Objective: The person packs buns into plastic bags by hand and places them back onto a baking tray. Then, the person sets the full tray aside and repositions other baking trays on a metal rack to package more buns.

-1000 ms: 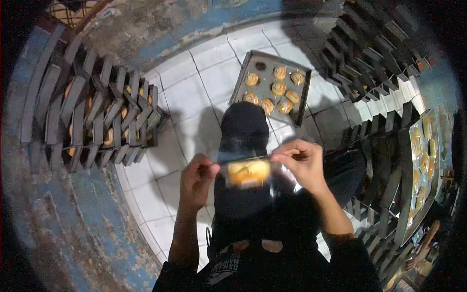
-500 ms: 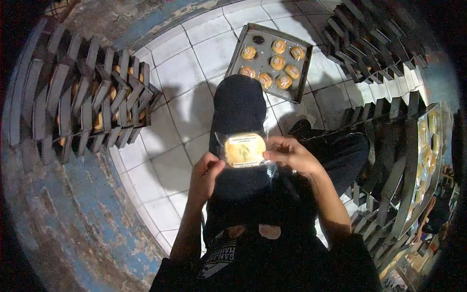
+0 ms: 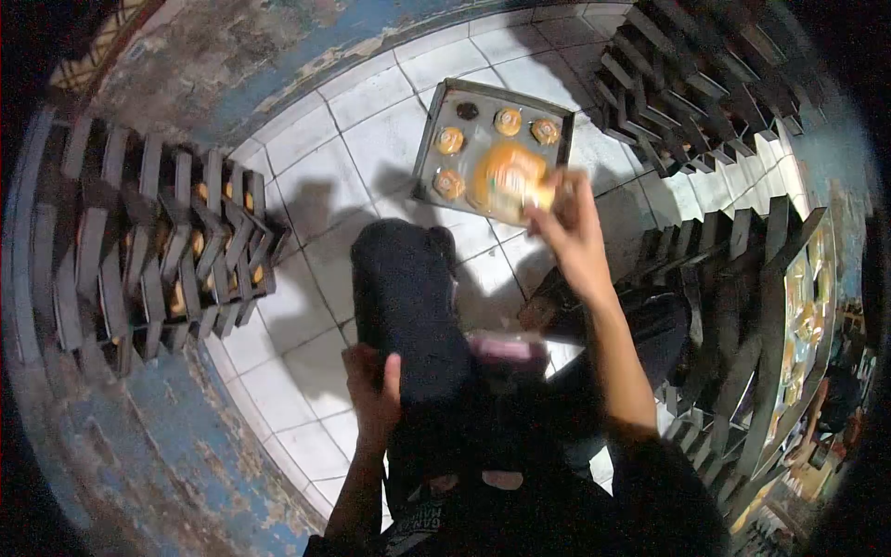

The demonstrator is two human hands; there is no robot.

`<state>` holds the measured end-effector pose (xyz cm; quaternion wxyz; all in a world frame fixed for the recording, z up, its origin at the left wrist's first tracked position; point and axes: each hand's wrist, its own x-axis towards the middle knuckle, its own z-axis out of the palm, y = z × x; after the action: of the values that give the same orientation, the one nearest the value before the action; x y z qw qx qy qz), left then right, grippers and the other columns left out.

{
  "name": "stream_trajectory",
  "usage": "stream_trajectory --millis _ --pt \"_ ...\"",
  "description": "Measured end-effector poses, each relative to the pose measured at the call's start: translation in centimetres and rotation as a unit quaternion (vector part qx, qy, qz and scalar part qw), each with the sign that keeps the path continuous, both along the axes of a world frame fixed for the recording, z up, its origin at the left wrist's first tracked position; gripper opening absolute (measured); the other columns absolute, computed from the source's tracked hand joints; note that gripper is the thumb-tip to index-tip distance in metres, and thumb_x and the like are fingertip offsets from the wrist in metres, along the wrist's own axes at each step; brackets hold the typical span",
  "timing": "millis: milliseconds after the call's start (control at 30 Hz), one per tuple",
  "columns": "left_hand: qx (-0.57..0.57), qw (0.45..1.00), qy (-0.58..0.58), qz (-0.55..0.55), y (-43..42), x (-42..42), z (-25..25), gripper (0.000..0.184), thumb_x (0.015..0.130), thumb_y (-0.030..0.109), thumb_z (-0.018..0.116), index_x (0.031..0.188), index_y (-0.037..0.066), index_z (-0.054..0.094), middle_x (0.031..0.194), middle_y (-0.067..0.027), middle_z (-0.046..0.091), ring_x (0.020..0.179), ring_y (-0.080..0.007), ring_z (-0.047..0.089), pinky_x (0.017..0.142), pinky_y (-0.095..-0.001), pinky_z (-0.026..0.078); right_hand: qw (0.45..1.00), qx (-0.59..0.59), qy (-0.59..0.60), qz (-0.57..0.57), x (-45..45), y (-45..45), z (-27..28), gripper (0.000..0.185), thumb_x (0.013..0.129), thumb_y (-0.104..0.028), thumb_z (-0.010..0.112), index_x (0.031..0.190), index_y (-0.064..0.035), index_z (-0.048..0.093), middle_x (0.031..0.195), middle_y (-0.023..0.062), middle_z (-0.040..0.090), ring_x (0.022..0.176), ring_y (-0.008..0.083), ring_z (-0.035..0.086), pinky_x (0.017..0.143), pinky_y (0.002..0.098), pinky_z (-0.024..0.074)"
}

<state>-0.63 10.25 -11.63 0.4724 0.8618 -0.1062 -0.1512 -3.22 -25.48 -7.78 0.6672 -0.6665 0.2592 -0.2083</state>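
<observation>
My right hand (image 3: 571, 227) grips the edge of a plastic-wrapped bun (image 3: 513, 174), which is blurred by motion. It is held above a dark metal baking tray (image 3: 420, 172) on the floor, hiding part of the tray. Several golden wrapped buns, such as a bun (image 3: 508, 122) near the far edge, lie apart from each other there. Beside my knee, my left hand (image 3: 374, 395) is empty, its fingers loosely curled and the thumb apart from them. A blurred pinkish object (image 3: 509, 349) shows between my legs; I cannot make out what it is.
Stacked dark trays (image 3: 153, 246) with buns inside stand at the left. More stacked trays (image 3: 696, 88) rise at the upper right, and another stack (image 3: 733, 306) is close to my right arm, its top tray holding wrapped goods (image 3: 806, 306). White tiles (image 3: 306, 209) cover the floor.
My right hand has carried the wrapped bun forward from over my lap to above the tray. My left hand has let go of it and dropped back beside my knee. The view has shifted.
</observation>
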Motion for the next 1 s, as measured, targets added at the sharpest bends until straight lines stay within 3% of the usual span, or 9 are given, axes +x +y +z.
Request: stream_trajectory --millis 167,233,433,533,600,700,733,833,1000 --pt "0.017 1.0 0.021 -0.006 -0.2 0.2 -0.1 0.044 0.1 0.03 0.074 0.121 0.003 0.046 0.102 -0.0098 0.053 0.096 -0.0207 0.054 0.086 -0.0373 0.047 0.992 -0.059 -0.028 -0.11 13.0 -8.3 -7.9 0.041 0.102 -0.022 0.073 0.133 -0.0066 0.05 0.108 0.012 0.066 0.079 0.0173 0.069 0.066 0.0278 0.0567" --pt "0.017 1.0 0.007 -0.002 -0.6 0.1 -0.3 0.047 0.099 0.033 0.076 0.12 0.003 0.046 0.103 -0.0106 0.054 0.097 -0.0213 0.054 0.088 -0.0385 0.047 0.996 0.059 -0.018 -0.06 15.8 -11.0 -14.6 0.043 0.107 -0.03 0.065 0.143 -0.0122 0.05 0.113 0.0143 0.069 0.09 0.0155 0.068 0.071 0.0318 0.0569" --pt "-0.031 0.996 0.054 0.066 0.8 -1.0 -2.1 0.053 0.098 0.037 0.077 0.119 0.002 0.044 0.109 -0.009 0.053 0.101 -0.0207 0.053 0.093 -0.0395 0.047 0.941 0.006 0.336 0.034 6.9 -12.5 -35.7 0.061 0.101 -0.054 0.063 0.146 -0.0137 0.054 0.109 0.0139 0.07 0.085 0.0224 0.07 0.072 0.037 0.0583" --pt "0.005 0.994 0.059 0.091 0.5 -0.6 -2.2 0.058 0.096 0.04 0.079 0.121 0.001 0.044 0.11 -0.0091 0.051 0.103 -0.0209 0.052 0.095 -0.0398 0.046 0.857 0.233 0.456 0.065 1.7 -9.8 -37.4 0.071 0.096 -0.068 0.063 0.142 -0.0138 0.059 0.112 0.0143 0.072 0.087 0.0283 0.074 0.073 0.0427 0.0615" --pt "0.029 0.994 0.06 0.086 2.0 -0.7 -2.9 0.065 0.093 0.044 0.082 0.123 0.0 0.044 0.112 -0.0097 0.049 0.105 -0.0212 0.052 0.095 -0.0406 0.046 0.82 0.397 0.411 -0.017 0.6 -7.5 -39.2 0.079 0.092 -0.077 0.063 0.139 -0.0139 0.063 0.113 0.0146 0.073 0.089 0.0323 0.077 0.074 0.0466 0.0636" --pt "0.084 0.989 0.066 0.105 2.8 -0.8 -3.2 0.067 0.091 0.046 0.082 0.121 0.001 0.044 0.115 -0.0106 0.049 0.106 -0.0214 0.051 0.096 -0.0415 0.045 0.805 0.486 0.294 -0.174 1.2 -5.5 -44.6 0.065 0.099 -0.075 0.055 0.117 -0.0143 0.069 0.105 0.008 0.071 0.101 0.0245 0.067 0.076 0.045 0.0601" --pt "0.036 0.991 0.052 0.115 -0.1 -0.1 -1.5 0.055 0.096 0.046 0.077 0.113 0.003 0.046 0.104 -0.0078 0.049 0.1 -0.0221 0.05 0.093 -0.042 0.044 0.83 0.488 0.218 -0.161 0.9 -5.3 -47.0 0.058 0.103 -0.07 0.051 0.11 -0.0153 0.069 0.095 0.0066 0.069 0.09 0.0232 0.066 0.077 0.045 0.0588" --pt "0.092 0.984 0.077 0.129 -0.2 -0.2 -1.1 0.056 0.096 0.044 0.077 0.12 0.004 0.047 0.111 -0.0094 0.051 0.103 -0.0234 0.053 0.094 -0.043 0.045 0.803 0.558 0.045 -0.206 2.4 -4.5 -52.3 0.054 0.108 -0.062 0.047 0.115 -0.0117 0.067 0.084 0.0112 0.069 0.067 0.0249 0.064 0.062 0.0372 0.0568" --pt "0.139 0.977 0.096 0.131 0.5 0.3 -2.2 0.058 0.095 0.042 0.078 0.131 0.006 0.048 0.122 -0.0122 0.055 0.11 -0.0255 0.058 0.097 -0.0448 0.048 0.795 0.518 0.015 -0.316 4.0 -4.9 -55.3 0.024 0.102 -0.029 0.061 0.108 -0.0071 0.068 0.085 0.0099 0.07 0.06 0.0228 0.064 0.054 0.0398 0.0547"
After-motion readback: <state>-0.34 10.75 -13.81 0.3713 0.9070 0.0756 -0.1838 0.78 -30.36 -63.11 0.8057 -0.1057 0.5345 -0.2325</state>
